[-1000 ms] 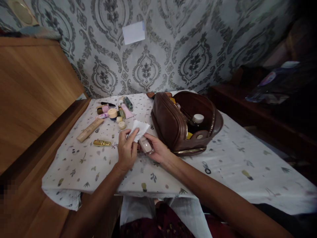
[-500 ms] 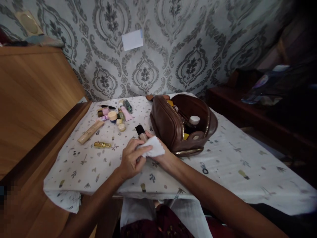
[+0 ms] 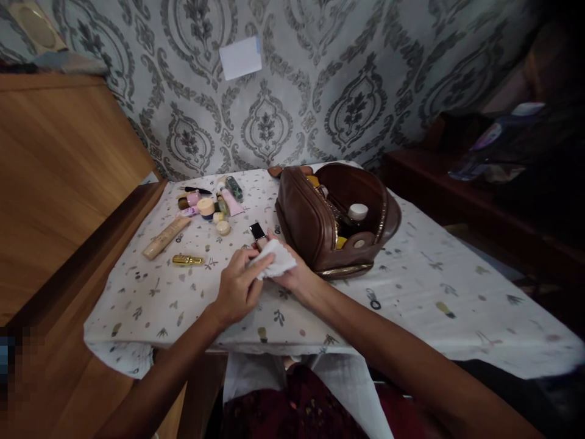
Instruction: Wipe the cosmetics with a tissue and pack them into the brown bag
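Observation:
My left hand (image 3: pixel 237 285) is closed on a white wipe (image 3: pixel 276 261), pressing it against a small foundation bottle. The black cap of the foundation bottle (image 3: pixel 258 231) points away from me, and a bit of its beige body shows below. My right hand (image 3: pixel 297 277) holds this bottle from the right side, its lower part hidden under the wipe. Just right of the hands stands a brown leather bag (image 3: pixel 304 225), unzipped, with a white-capped bottle (image 3: pixel 358 211) inside. A gold lipstick tube (image 3: pixel 187 260) lies to the left of my left hand.
A beige squeeze tube (image 3: pixel 166 238) lies at the table's left, near several small jars, including a cream-lidded jar (image 3: pixel 205 208), and a pink tube (image 3: pixel 232 202). The patterned tablecloth (image 3: pixel 411 305) hangs over the front edge. A wooden cabinet (image 3: pixel 68 140) borders the left.
The view has tilted slightly, so the table sits higher in the picture. My left hand and the wipe have shifted a little over the bottle, whose cap has turned slightly.

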`<control>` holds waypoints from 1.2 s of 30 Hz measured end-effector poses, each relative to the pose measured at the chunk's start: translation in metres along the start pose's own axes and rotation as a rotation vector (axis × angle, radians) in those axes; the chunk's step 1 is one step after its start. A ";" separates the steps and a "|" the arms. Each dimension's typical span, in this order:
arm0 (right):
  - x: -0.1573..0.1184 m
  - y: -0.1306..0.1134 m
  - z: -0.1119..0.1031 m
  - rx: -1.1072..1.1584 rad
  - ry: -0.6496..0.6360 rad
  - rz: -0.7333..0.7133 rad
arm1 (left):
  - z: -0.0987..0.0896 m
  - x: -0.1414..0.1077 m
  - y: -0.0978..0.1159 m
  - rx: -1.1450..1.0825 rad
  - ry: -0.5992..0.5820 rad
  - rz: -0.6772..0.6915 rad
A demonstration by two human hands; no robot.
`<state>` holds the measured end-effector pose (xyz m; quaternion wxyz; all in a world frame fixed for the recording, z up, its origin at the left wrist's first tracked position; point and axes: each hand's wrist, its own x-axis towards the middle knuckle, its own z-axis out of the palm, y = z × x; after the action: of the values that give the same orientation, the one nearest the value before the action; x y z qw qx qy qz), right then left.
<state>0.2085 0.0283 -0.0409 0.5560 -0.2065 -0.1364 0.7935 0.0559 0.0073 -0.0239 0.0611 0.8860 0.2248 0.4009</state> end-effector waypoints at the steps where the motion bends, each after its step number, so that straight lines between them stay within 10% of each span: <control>1: -0.003 0.000 0.001 0.007 0.010 0.031 | 0.000 -0.002 0.005 -0.014 -0.022 0.031; 6: -0.012 -0.002 0.007 0.045 0.055 0.136 | -0.004 -0.005 0.011 -0.130 -0.045 0.081; 15: -0.006 0.002 0.012 0.037 0.060 0.071 | -0.005 0.019 -0.026 -0.002 0.179 -0.267; 27: -0.006 -0.003 -0.003 0.007 -0.046 0.131 | -0.003 -0.005 0.012 0.023 -0.091 0.150; 36: 0.003 0.002 0.002 0.115 -0.007 0.010 | -0.007 0.009 -0.020 0.051 0.068 -0.177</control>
<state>0.2046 0.0303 -0.0402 0.5624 -0.1721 -0.0913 0.8036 0.0485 0.0288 -0.0189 0.0663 0.8498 0.3143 0.4179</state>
